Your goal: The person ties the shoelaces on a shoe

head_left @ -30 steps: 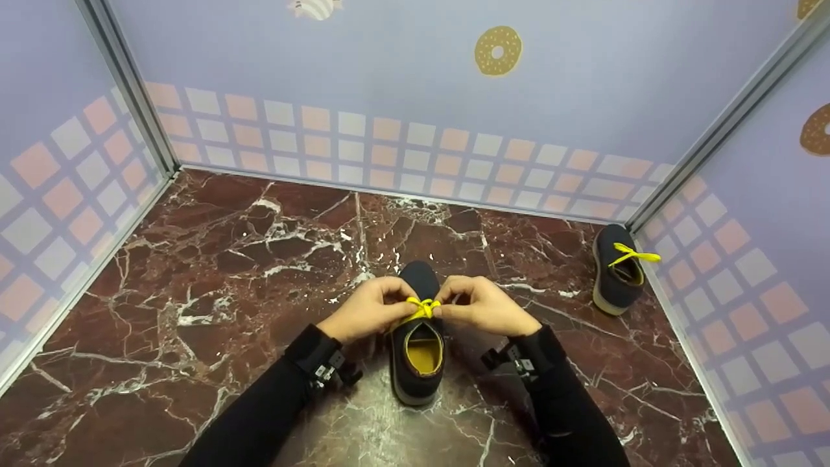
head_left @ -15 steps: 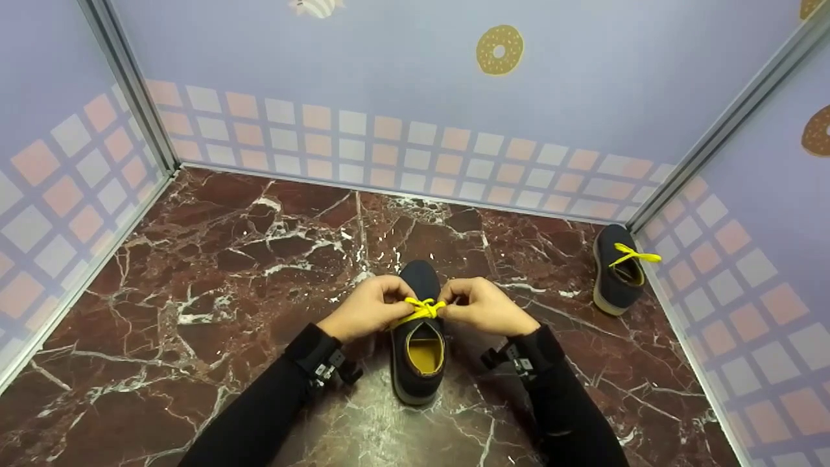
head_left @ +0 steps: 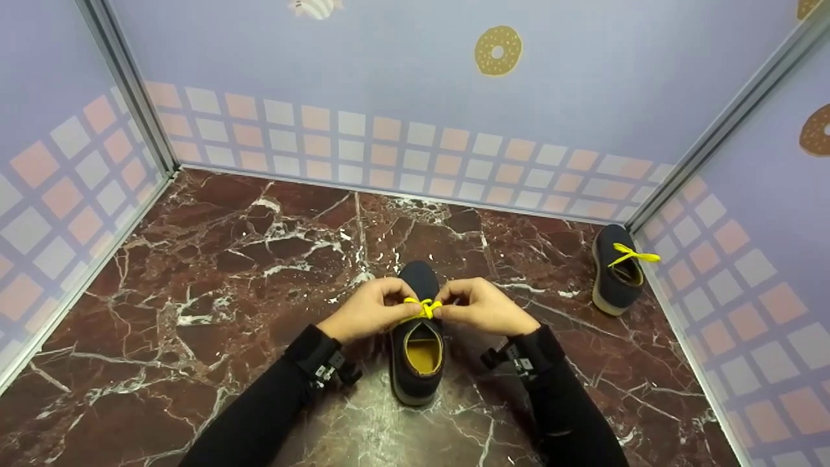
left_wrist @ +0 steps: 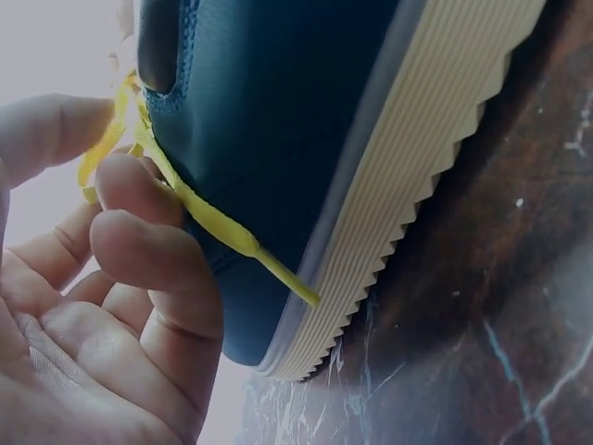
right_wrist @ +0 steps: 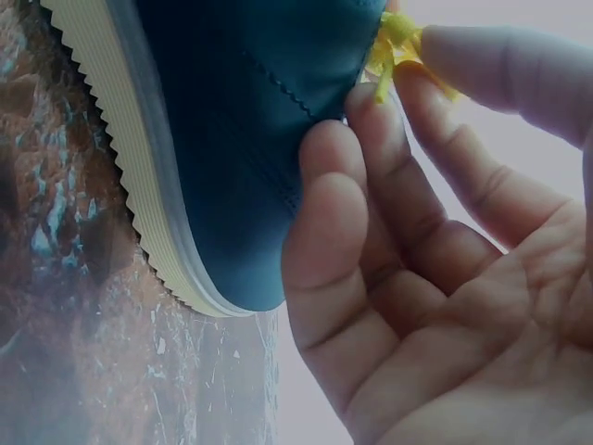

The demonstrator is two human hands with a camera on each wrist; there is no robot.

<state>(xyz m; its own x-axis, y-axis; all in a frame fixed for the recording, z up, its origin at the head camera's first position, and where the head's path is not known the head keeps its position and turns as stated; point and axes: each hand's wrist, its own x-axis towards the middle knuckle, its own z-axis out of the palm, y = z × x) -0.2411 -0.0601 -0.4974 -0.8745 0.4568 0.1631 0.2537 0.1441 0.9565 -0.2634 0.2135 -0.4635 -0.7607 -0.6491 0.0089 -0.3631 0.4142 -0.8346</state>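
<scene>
A dark shoe (head_left: 419, 277) with a yellow lining stands on the floor between the hands, toe pointing away. Its yellow shoelace (head_left: 426, 309) forms a small bow over the tongue. From the left, my left hand (head_left: 373, 308) pinches one side of the bow between thumb and index finger. My right hand (head_left: 483, 308) pinches the bow's other side. In the left wrist view, a loose end of the lace (left_wrist: 218, 222) hangs down the shoe's side, past the curled fingers. In the right wrist view, the fingertips partly hide the knot (right_wrist: 400, 30).
A second dark shoe (head_left: 613, 285) with a yellow lace bow stands at the far right, near the corner. Patterned lilac walls (head_left: 389, 78) enclose the brown marbled floor (head_left: 259, 272) at the back and both sides.
Half a second ago the bow was drawn a little wider, with my right hand slightly farther right. Now the bow is narrower and the right fingertips are closer in. The shoes stay put.
</scene>
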